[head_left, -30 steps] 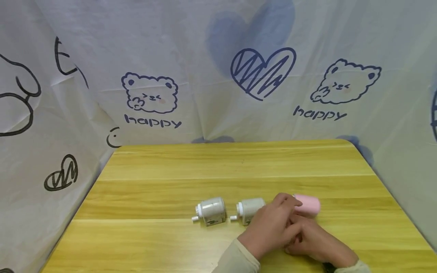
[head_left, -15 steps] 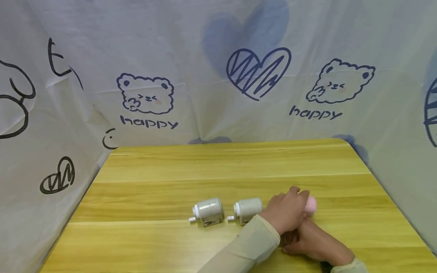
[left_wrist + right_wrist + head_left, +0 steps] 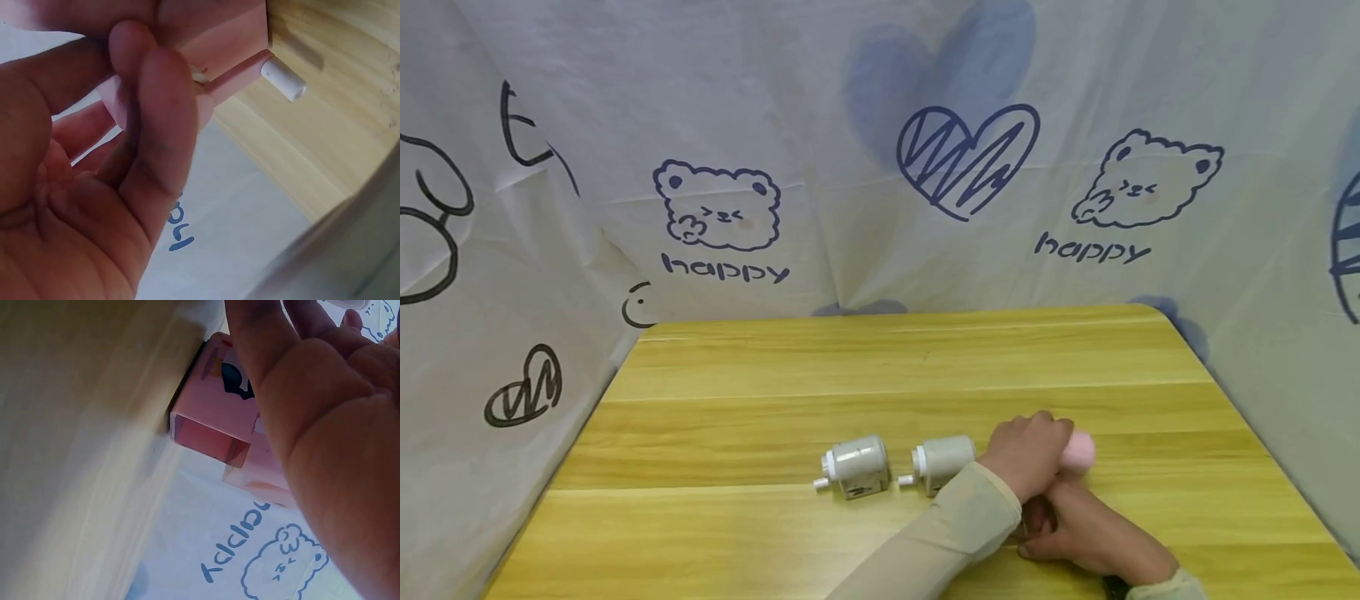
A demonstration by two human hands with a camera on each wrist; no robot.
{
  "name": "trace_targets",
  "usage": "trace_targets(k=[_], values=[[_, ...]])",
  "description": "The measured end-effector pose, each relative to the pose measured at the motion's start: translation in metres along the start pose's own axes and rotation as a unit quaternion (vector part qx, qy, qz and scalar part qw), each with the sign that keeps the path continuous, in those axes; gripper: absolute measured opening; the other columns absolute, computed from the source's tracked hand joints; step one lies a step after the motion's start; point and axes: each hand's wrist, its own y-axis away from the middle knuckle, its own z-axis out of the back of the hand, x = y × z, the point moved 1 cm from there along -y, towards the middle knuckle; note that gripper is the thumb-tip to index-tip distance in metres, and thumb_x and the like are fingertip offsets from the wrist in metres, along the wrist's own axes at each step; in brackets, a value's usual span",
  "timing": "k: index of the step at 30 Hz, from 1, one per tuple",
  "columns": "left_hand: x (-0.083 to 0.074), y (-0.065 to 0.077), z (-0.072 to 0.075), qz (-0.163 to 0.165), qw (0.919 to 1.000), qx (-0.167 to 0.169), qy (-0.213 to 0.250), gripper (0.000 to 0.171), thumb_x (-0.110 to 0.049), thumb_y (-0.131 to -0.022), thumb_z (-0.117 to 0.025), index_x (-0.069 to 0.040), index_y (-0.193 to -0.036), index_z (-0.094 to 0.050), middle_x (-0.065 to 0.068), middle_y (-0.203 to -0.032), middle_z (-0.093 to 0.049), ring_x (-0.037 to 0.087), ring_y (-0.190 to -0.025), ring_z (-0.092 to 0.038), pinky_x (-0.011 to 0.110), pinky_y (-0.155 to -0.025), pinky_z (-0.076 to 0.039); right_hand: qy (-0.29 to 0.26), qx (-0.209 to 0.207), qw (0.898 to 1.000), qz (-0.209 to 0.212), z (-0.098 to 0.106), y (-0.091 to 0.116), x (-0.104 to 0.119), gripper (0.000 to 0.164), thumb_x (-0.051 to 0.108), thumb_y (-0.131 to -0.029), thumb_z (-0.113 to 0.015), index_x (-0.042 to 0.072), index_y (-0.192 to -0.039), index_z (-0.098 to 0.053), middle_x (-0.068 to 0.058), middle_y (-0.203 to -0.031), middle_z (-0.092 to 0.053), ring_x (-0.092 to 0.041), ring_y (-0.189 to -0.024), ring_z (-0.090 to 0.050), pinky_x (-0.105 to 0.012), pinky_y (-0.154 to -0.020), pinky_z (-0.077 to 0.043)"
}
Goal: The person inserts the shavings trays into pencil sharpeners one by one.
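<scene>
A pink hand-crank pencil sharpener (image 3: 1079, 452) is at the right of the table, mostly covered by both hands in the head view. My left hand (image 3: 1028, 454) lies across its left end. In the left wrist view the curled fingers of this hand (image 3: 87, 194) pinch at the sharpener's crank end; beside them the crank knob (image 3: 284, 78) sticks out white. From the near side my right hand (image 3: 1097, 525) grips the body. The right wrist view has this hand (image 3: 337, 419) over the printed pink casing (image 3: 206, 400), with an opening in one face.
Two grey hand-crank sharpeners (image 3: 859, 467) lie left of the hands, cranks facing left; the nearer-to-hand grey sharpener (image 3: 946, 458) is close to the left sleeve (image 3: 955, 517). White cloth (image 3: 850, 167) with printed drawings hangs around the wooden table (image 3: 775, 358).
My left hand has shifted right over the pink sharpener, hiding more of it, then lowered slightly. My right hand keeps its place. The whole head view has drifted a little.
</scene>
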Motion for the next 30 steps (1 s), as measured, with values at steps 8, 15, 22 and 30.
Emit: trace_targets(k=[8,15,22,30], values=[[-0.004,0.025,0.01,-0.062,0.9934,-0.087,-0.042,0.03,-0.023,-0.097,-0.055,-0.028,-0.127,-0.052,-0.006,-0.107,-0.055,0.007,-0.062,-0.051,0.023,-0.046,-0.037,0.032,-0.025,0.999,0.009,-0.001,-0.002,0.002,0.019,0.025,-0.08,-0.075,0.024,-0.083,-0.056,0.01,-0.073,-0.055,-0.004,-0.065,-0.052,-0.026,-0.059,-0.044],[0.001,0.054,0.037,-0.08,0.9856,-0.149,-0.012,0.047,-0.02,-0.095,-0.056,-0.02,-0.139,-0.04,0.001,-0.122,-0.051,0.007,-0.054,-0.045,0.021,-0.044,-0.031,0.049,-0.031,0.998,0.006,-0.001,-0.002,0.0,0.017,0.026,-0.08,-0.074,0.027,-0.084,-0.057,0.014,-0.073,-0.055,-0.004,-0.066,-0.052,-0.027,-0.06,-0.045],[0.013,0.089,0.053,-0.051,0.9804,-0.19,0.014,0.05,-0.025,-0.09,-0.063,-0.021,-0.136,-0.043,0.0,-0.114,-0.053,0.008,-0.048,-0.04,0.021,-0.042,-0.029,-0.004,-0.014,1.0,-0.016,-0.004,-0.001,-0.004,0.025,0.021,-0.08,-0.075,0.019,-0.092,-0.053,0.006,-0.073,-0.056,-0.006,-0.063,-0.053,-0.029,-0.055,-0.046],[0.026,0.125,0.051,-0.046,0.9716,-0.23,0.035,0.05,-0.027,-0.09,-0.065,-0.022,-0.136,-0.046,0.0,-0.115,-0.055,0.007,-0.053,-0.047,0.02,-0.043,-0.032,-0.036,-0.009,0.998,-0.055,-0.002,0.002,-0.003,0.037,0.024,-0.079,-0.077,0.009,-0.104,-0.055,-0.002,-0.081,-0.057,-0.01,-0.068,-0.053,-0.031,-0.057,-0.046]])
